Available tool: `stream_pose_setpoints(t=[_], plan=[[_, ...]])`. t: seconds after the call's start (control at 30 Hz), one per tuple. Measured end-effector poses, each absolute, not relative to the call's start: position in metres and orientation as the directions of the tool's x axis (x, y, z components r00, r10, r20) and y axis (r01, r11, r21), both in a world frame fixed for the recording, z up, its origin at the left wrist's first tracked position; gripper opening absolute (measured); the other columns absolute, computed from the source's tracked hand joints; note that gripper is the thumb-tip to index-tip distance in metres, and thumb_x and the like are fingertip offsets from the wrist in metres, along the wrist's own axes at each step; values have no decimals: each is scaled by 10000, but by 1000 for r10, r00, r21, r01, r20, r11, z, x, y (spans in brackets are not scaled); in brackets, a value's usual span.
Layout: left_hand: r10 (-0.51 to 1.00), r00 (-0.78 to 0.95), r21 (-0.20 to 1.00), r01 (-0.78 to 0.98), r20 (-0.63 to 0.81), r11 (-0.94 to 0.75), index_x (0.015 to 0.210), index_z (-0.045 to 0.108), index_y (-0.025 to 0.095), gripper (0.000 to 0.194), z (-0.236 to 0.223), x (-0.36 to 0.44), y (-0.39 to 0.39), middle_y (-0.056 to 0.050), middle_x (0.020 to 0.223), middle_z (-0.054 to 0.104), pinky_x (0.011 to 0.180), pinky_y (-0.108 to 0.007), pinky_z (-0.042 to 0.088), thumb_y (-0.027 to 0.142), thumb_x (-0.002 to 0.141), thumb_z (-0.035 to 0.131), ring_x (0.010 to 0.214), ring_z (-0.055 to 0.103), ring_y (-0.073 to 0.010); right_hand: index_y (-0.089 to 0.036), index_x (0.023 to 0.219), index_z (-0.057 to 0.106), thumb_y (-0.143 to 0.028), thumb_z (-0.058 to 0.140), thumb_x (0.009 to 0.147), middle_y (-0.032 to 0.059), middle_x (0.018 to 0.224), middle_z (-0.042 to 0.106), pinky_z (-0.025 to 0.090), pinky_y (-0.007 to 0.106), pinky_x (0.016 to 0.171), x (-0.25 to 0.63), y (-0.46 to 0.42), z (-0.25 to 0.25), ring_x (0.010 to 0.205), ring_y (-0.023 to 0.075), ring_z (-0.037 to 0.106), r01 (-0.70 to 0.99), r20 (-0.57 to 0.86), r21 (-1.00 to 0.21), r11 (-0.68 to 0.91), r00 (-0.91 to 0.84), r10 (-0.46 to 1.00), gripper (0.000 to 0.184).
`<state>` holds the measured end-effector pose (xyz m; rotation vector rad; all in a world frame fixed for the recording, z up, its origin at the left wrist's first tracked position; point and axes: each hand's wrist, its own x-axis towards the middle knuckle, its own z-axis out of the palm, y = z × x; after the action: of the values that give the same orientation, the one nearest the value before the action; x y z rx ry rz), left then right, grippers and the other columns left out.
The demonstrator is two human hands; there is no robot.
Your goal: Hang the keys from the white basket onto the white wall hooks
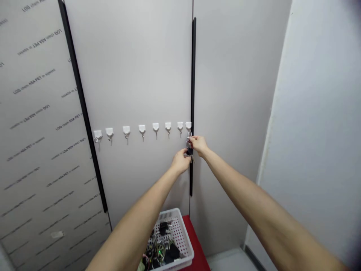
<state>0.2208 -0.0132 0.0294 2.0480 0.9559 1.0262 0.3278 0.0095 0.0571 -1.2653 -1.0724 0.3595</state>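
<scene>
A bunch of keys [189,151] with a metal clip hangs just below the rightmost white hook [188,126] on the cabinet door. My right hand [198,145] pinches the clip near its top, close under that hook; whether the clip is on the hook I cannot tell. Lower down, my left hand [181,161] is closed on the dark part of the same bunch, with a key blade poking out beneath. To the left, several more white hooks [141,130] run in a row across the door with nothing hanging from them.
Below my arms, a white plastic basket [186,246] full of keys and key rings stands on a red surface [194,241]. A long black handle [193,75] runs beside the rightmost hook, another [81,98] at left. A pale wall [316,131] rises at right.
</scene>
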Motion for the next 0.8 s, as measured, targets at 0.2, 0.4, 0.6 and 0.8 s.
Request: stream_pose_setpoints(t=[0.2,0.4,0.6,0.8], plan=[[874,400,847,329,275,-417,964,467,110,334,-15,172,-22,-85,989,516,732,-226,378,126,631,442,810,500,-118,-142,731,551,-253,455,588,22,680,576,384,240,625,328,-17,28,618,100,505,531,563,-812,243,601,567,204],[909,396,792,510,130,-336,871,513,118,248,-123,96,-44,-65,889,562,747,-224,362,165,647,416,802,500,-112,-129,733,572,-194,418,616,42,736,596,381,226,650,263,-68,-81,666,110,518,678,364,-709,196,114,924,203],[889,455,528,742,57,-413,853,522,158,239,-169,61,-77,-48,890,558,755,-244,336,177,642,412,831,481,-133,-145,786,577,-178,454,599,73,813,581,349,242,695,221,-100,-153,786,158,495,887,66,-383,258,-252,965,226],[826,563,339,773,23,-536,859,522,198,249,-164,64,-81,-36,855,564,718,-270,339,190,630,423,823,469,-164,-154,822,567,-299,501,574,101,851,555,332,286,704,217,-106,-154,793,198,486,935,-88,-197,296,-317,944,294]])
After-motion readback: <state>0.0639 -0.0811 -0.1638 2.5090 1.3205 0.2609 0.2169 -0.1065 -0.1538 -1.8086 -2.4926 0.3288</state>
